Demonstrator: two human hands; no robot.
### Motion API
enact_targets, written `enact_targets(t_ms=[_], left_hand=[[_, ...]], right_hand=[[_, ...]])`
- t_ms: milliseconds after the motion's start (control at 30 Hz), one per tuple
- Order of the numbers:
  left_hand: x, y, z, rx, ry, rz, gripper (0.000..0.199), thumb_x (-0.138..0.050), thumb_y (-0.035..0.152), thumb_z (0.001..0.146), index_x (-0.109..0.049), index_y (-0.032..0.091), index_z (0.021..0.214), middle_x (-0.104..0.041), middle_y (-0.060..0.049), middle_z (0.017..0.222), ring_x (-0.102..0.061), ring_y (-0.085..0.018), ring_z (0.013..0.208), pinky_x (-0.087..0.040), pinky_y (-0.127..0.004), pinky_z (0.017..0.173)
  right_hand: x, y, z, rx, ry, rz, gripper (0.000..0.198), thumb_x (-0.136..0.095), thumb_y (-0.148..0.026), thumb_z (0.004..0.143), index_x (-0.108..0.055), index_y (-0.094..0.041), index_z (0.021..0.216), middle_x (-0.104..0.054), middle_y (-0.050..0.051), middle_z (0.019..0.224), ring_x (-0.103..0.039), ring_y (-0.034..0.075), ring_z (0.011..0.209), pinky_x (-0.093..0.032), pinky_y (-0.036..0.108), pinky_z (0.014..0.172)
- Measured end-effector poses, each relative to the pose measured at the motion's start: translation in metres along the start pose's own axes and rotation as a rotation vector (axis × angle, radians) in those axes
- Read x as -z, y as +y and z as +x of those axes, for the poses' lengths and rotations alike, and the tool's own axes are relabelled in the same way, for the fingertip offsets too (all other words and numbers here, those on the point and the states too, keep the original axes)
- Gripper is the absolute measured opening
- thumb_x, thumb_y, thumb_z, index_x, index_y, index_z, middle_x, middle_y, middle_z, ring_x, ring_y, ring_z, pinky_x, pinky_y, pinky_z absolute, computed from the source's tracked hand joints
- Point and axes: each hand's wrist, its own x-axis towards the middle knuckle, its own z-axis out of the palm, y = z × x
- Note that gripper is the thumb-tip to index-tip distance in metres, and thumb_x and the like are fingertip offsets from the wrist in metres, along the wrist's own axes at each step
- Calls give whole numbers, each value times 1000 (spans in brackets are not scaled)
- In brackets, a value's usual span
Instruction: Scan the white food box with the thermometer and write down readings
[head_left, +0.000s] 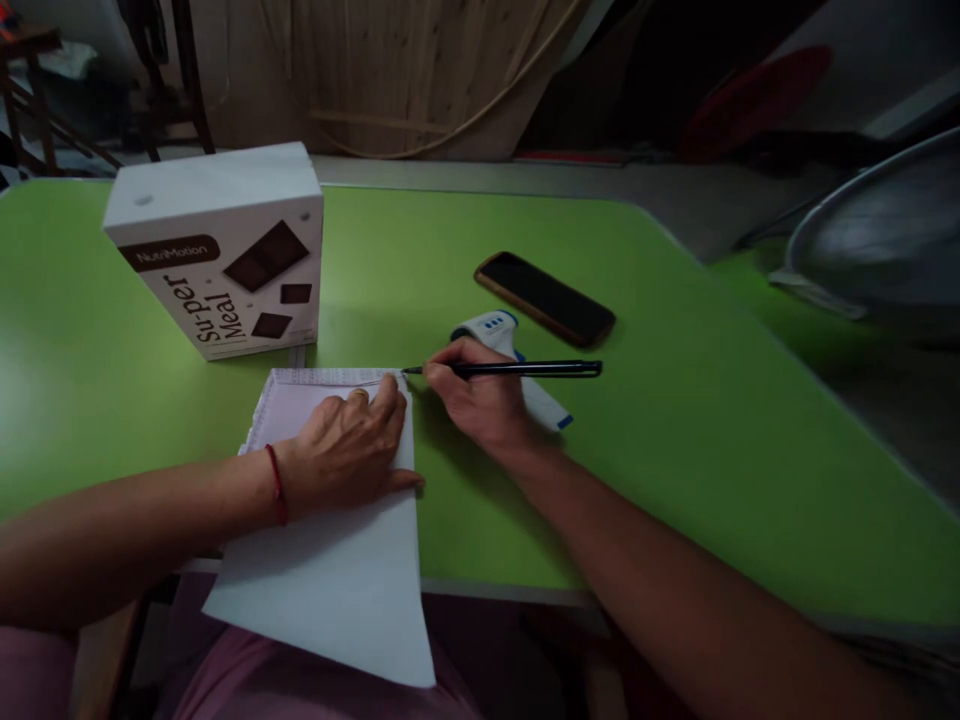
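Note:
A black pen (pixel 544 368) is pinched in my right hand (pixel 480 395), its tip pointing left at the upper right corner of a white sheet of paper (pixel 330 600). The sheet lies over a page with handwriting (pixel 315 377), which shows as a strip along the top and left edges. My left hand (pixel 349 440) rests on the paper with its thumb stretched out to the right, past the sheet's edge. The sheet's lower end hangs over the near table edge. Partly hidden behind my right hand is a white and blue infrared thermometer (pixel 546 402).
A white NutriMotion box (pixel 262 250) stands upright behind the paper on the green table (pixel 675 450). A phone in a brown case (pixel 551 297) lies beyond the thermometer. Right of the table is a rounded grey frame (pixel 817 230); wooden furniture (pixel 180 110) stands at the back left.

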Motion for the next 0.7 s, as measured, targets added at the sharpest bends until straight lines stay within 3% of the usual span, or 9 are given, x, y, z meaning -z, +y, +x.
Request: enact_targets(t_ms=[700], left_hand=[[-1, 1, -1, 11, 10, -9, 86, -53, 66, 88, -37, 3, 144, -29, -21, 154, -58, -30, 113, -53, -38, 88]], right_hand=[[0, -2, 1, -4, 19, 10, 12, -54, -32, 69, -53, -22, 62, -54, -1, 53, -46, 13, 50, -42, 27, 52]])
